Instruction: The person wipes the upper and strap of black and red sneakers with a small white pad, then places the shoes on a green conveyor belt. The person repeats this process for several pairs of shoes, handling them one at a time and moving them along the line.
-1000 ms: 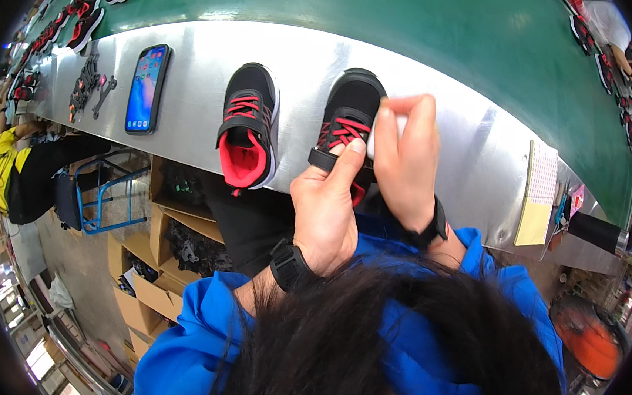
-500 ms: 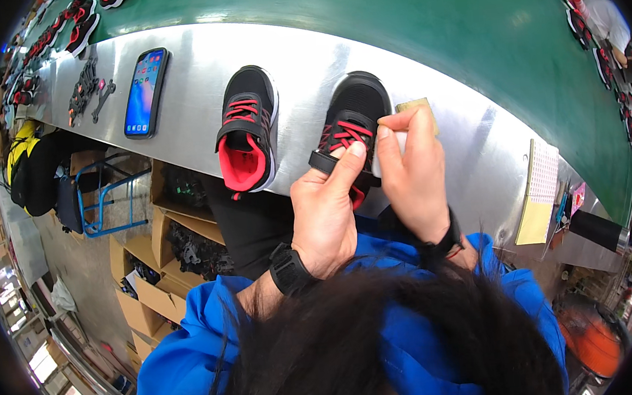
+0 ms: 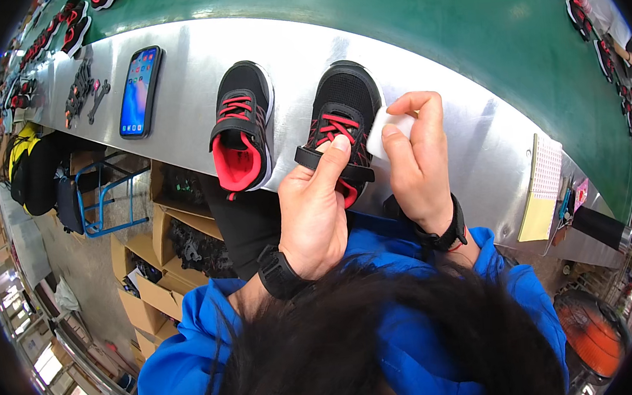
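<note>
A black sneaker (image 3: 346, 95) with red laces lies toe away from me on the metal bench. My left hand (image 3: 313, 211) grips it at the heel end, the thumb pressed on the tongue near the loose black strap (image 3: 315, 157). My right hand (image 3: 421, 163) pinches a white sponge-like block (image 3: 383, 128) between thumb and fingers, against or close beside the shoe's right edge. Part of the block is hidden by the fingers. The matching sneaker (image 3: 242, 121), with its red lining showing, stands to the left, touched by neither hand.
A phone (image 3: 141, 92) and small black parts (image 3: 85, 88) lie on the bench at left. At right are a paper pad (image 3: 540, 189) and scissors (image 3: 563, 208). Beyond runs a green belt (image 3: 421, 22) with more shoes at its ends. Open cardboard boxes (image 3: 162, 297) stand below left.
My right hand has turned the block, so its white face shows where a yellowish side was visible. The held shoe has shifted slightly away and left, and my left hand has moved a little left.
</note>
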`<state>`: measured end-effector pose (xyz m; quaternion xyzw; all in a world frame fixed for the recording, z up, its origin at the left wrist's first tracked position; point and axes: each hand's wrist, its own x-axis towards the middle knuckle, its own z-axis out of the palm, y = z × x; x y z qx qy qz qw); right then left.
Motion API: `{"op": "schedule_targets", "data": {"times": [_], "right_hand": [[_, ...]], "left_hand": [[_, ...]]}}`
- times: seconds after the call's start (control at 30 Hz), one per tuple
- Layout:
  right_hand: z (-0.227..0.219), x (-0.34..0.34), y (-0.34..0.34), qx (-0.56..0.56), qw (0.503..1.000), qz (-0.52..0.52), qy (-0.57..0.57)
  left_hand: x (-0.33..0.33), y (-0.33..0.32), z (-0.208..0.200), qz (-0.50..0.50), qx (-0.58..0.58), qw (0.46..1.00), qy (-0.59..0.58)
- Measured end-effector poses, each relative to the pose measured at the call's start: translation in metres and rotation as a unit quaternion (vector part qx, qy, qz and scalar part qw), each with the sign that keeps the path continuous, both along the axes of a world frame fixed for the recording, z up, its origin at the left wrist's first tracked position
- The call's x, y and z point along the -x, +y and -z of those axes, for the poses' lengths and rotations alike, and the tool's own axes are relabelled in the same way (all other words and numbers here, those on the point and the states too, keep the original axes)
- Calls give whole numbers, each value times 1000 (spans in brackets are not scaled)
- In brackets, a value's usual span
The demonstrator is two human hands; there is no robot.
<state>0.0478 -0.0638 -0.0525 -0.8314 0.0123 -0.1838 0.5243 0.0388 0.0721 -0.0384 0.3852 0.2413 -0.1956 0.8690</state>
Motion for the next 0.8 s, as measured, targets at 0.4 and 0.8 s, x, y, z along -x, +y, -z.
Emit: {"op": "schedule_targets", "data": {"times": [0.4,0.8], "right_hand": [[-15,-7,4,66,995,-50,53],[4,24,-74,-90,981,133,104]], "left_hand": [[-2,2,0,9,11,1000,4],[-30,43,-37,40,-5,988,-148]]}}
